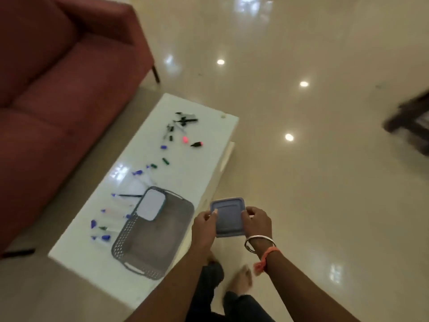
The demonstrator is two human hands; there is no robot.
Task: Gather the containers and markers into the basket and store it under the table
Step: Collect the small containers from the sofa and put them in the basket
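Both hands on one container [228, 218]. Left hand [205, 223] grips its left edge, thumb on top of the lid. Right hand [256, 219] grips the right edge, fingers curled over the rim. The container is square with rounded corners and a blue-grey lid, and is held level. It sits over the floor [301, 205], just off the near long edge of the table [209, 129] and just beside the basket [123, 240]. Right wrist carries a metal bangle [258, 242] and an orange thread [269, 254].

The basket is grey, perforated, with handles at both ends, and stands on the white table at its near end. A second container [152, 204] with a pale lid lies tilted in the basket's far corner.

Markers [185, 120] are strewn along the tabletop outside the basket. Black ones cluster at the far end, pink-tipped ones lie mid-table, and blue and green caps lie beside the basket.

Any print on lids or marker barrels is too blurred to read.

A red sofa [58, 89] stands beyond the table.
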